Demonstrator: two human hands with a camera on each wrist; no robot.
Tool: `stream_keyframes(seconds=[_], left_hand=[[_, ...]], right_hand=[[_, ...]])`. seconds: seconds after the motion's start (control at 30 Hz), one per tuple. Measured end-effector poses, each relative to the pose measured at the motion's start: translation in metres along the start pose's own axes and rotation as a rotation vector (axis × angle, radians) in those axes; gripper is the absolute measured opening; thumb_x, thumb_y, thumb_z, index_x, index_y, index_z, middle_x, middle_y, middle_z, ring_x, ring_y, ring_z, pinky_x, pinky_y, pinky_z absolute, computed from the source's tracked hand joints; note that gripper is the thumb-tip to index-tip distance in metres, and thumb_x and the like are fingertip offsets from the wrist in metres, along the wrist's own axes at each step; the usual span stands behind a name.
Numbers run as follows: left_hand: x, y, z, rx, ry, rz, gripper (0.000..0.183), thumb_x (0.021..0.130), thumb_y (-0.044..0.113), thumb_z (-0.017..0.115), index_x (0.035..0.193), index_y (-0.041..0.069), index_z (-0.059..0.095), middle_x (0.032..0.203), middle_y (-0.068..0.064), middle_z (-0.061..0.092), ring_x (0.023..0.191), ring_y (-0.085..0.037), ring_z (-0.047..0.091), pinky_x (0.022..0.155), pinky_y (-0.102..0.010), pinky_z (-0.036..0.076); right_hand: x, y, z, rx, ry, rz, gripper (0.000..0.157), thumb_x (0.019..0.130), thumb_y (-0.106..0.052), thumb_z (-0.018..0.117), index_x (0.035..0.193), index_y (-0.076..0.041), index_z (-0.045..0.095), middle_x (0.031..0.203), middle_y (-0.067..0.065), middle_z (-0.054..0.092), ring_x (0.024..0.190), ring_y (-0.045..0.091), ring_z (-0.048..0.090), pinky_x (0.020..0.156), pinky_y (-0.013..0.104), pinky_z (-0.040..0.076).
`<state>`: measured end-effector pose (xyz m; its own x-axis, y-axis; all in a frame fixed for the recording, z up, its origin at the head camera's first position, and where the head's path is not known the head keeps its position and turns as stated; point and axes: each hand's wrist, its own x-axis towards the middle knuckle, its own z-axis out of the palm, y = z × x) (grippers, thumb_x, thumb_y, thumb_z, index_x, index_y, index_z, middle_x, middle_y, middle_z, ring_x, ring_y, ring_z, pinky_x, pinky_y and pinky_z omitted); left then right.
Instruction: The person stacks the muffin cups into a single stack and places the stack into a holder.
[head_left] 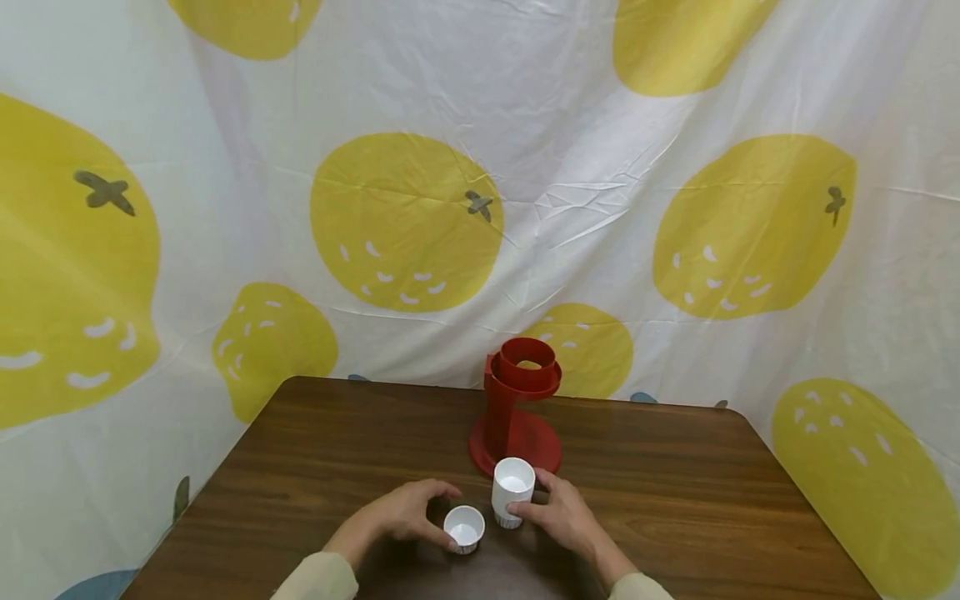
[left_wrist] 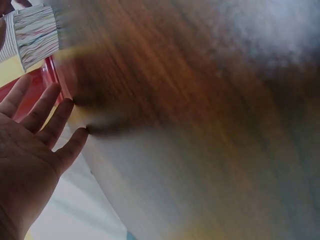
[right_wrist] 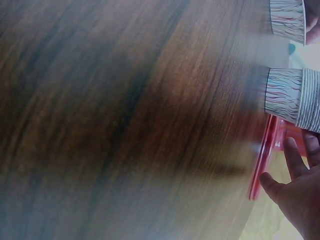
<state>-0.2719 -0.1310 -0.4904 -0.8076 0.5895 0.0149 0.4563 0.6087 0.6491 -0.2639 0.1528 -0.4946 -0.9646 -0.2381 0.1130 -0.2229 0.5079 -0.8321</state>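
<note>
A single small white paper cup [head_left: 466, 546] with thin wavy lines on its side stands upright on the wooden table [head_left: 360, 433]. My left hand [head_left: 408, 510] is at its left, thumb tip at the cup's side and index finger arched beyond the rim, with a gap. In the left wrist view the other fingers [left_wrist: 47, 117] are spread and fairly straight. To the right stands a stack of matching paper cups [head_left: 513, 492], upright. My right hand [head_left: 564, 515] holds this stack from the right, thumb across its front and index finger at its far side; the lower fingers [right_wrist: 295, 157] are extended.
Just behind the cups stands a red holder [head_left: 498, 417] with a round base, an upright post and a ring-shaped top. A white cloth [head_left: 570, 192] printed with yellow lemons hangs behind and beside the table.
</note>
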Motion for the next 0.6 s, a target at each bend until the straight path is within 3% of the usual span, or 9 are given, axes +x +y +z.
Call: stream_keyframes(seconds=[0.13, 0.6], left_hand=[[-0.0004, 0.0003, 0.0030, 0.005, 0.000, -0.008, 0.069, 0.070, 0.036, 0.090, 0.127, 0.009, 0.062, 0.123, -0.005, 0.063, 0.118, -0.025, 0.056, 0.101, -0.044, 0.043], [0.0020, -0.0027, 0.0077, 0.048, 0.002, 0.074, 0.064, 0.068, 0.032, 0.092, 0.122, 0.011, 0.065, 0.116, 0.000, 0.063, 0.111, -0.018, 0.055, 0.098, -0.039, 0.043]], right_hand=[[-0.0001, 0.0001, 0.0005, 0.003, 0.004, 0.000, 0.061, 0.079, -0.034, 0.083, 0.126, -0.002, 0.062, 0.115, 0.006, 0.068, 0.118, 0.033, 0.057, 0.100, 0.057, 0.041], [0.0006, 0.0006, -0.0002, 0.002, -0.006, 0.006, 0.065, 0.080, -0.036, 0.083, 0.129, -0.001, 0.060, 0.119, 0.009, 0.067, 0.120, 0.035, 0.055, 0.100, 0.058, 0.040]])
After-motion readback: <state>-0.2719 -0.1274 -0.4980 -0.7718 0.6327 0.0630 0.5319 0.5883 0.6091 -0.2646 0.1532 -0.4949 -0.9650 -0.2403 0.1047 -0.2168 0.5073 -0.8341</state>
